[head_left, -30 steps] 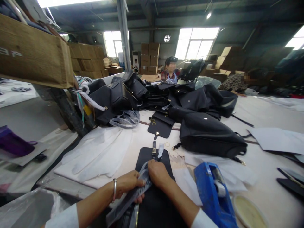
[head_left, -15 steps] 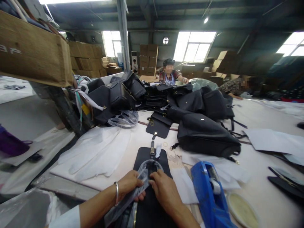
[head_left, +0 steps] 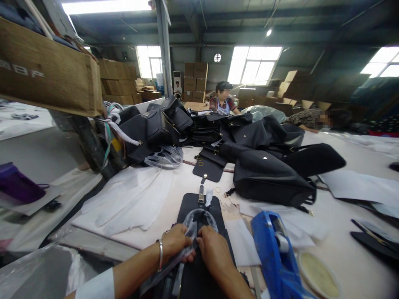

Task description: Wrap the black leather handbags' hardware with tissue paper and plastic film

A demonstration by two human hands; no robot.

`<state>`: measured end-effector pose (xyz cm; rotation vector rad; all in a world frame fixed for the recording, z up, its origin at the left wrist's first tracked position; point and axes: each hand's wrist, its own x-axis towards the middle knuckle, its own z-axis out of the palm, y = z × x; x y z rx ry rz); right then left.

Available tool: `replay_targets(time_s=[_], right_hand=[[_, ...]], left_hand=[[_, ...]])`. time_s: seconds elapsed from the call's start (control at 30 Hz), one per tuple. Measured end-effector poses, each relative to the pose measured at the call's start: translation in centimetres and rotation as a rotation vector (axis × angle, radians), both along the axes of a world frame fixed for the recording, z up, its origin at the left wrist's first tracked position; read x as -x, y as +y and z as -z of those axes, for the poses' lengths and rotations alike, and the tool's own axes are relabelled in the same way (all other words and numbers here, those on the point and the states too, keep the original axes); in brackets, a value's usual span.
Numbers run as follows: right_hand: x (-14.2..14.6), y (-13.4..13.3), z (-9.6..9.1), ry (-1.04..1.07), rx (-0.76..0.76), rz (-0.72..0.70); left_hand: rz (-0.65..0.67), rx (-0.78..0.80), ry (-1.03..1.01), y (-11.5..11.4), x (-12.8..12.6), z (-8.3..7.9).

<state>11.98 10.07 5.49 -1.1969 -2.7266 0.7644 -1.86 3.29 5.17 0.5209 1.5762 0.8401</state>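
Note:
A black bag (head_left: 186, 204) lies in front of me, its buckled tab (head_left: 201, 194) pointing away and a white tag (head_left: 209, 196) beside the buckle. Over it curves a strap wrapped in clear plastic (head_left: 187, 220), forming a loop. My left hand (head_left: 177, 242) is closed around the wrapped strap, with a bracelet at the wrist. Close by, my right hand (head_left: 215, 251) has its thumb and fingers pinched together at the strap's plastic, just right of the left hand. The exact bit between the right fingertips is hidden.
A blue tape dispenser (head_left: 270, 253) and a round yellowish disc (head_left: 319, 274) stand to my right. White sheets (head_left: 131, 199) lie left. Black bags (head_left: 271, 178) are heaped across the table's far side. Two people (head_left: 222, 99) (head_left: 302, 119) are beyond the heap.
My hands stay on the wrapped strap with little shift. A black bag piece now lies at the heap's right side. The person behind the heap has drawn an outstretched arm in.

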Motion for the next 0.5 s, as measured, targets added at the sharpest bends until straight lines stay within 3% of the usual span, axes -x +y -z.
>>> replay_targets(time_s=[0.5], right_hand=[[-0.5, 1.3, 0.5, 0.014, 0.17, 0.011]], left_hand=[[-0.034, -0.023, -0.063, 0.2, -0.3, 0.0]])
